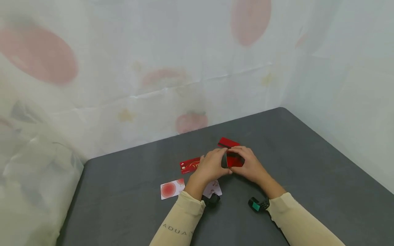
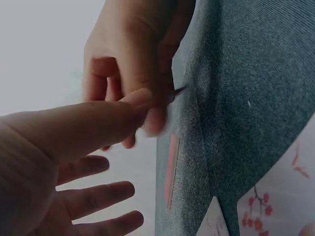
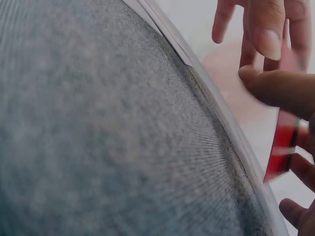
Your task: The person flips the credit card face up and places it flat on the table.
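In the head view my left hand and right hand meet over the table, fingertips together. Between them a card stands upright, its dark face turned left, and both hands pinch its ends. A red card surface with a black stripe shows through the curl of the right hand. The right wrist view has a red striped card raised beside the right thumb, partly hidden by fingers. In the left wrist view the left thumb reaches to the right hand's fingertips, the other left fingers spread below.
Another red card with a black stripe lies just beyond the hands. A red card with gold lettering is left of them. Nearer are a white card with a red circle and a blossom-print card. Printed sheeting hangs behind the dark table.
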`<move>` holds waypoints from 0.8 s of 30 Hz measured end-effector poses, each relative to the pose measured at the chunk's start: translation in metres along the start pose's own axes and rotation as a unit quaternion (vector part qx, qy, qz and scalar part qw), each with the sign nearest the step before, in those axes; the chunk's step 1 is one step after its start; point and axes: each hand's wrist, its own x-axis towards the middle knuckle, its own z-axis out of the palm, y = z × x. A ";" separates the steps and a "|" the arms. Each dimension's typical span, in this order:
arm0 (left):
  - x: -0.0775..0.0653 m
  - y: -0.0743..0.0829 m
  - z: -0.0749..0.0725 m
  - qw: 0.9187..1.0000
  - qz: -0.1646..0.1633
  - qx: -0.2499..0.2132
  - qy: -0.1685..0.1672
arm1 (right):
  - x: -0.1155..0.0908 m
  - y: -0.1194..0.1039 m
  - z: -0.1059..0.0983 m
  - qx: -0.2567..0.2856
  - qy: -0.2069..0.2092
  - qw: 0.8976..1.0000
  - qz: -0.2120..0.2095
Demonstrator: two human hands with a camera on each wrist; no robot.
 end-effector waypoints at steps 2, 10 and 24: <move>0.002 -0.001 0.000 1.000 -0.001 -0.005 -0.002 | 0.001 -0.001 0.000 0.026 0.010 0.999 0.020; 0.003 -0.004 0.006 0.997 0.007 -0.069 -0.029 | -0.003 -0.007 0.000 0.116 0.007 0.991 0.062; 0.009 -0.020 0.001 0.995 0.009 -0.098 -0.011 | 0.004 0.001 -0.006 0.249 -0.042 0.964 0.086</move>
